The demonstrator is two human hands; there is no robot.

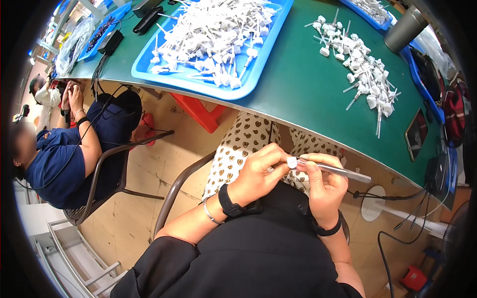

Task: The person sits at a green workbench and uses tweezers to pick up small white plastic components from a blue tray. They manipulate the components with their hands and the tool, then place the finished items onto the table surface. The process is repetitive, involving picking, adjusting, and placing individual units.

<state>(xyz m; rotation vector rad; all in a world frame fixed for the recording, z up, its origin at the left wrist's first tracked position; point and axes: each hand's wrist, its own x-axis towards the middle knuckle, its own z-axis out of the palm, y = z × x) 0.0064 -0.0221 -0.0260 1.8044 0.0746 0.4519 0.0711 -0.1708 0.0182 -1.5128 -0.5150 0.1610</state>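
My left hand (263, 168) pinches a small white plastic part (292, 162) between thumb and fingertips, above my lap. Held like a pen in my right hand (324, 186) is a slim silver metal tool (352, 174), its flat back end pointing right. The tool's front end meets the white part or stops just beside it; I cannot tell which, and its tip is hidden. A blue tray (247, 89) on the green table holds a heap of white parts with thin stems. More such white parts (365, 69) lie loose to its right.
The green table (303, 99) has its edge just beyond my hands. A phone (416, 133), a dark metal cylinder (406, 29) and a black box with cables (437, 174) stand at the right. A co-worker (64, 154) sits at the left on a chair (107, 164).
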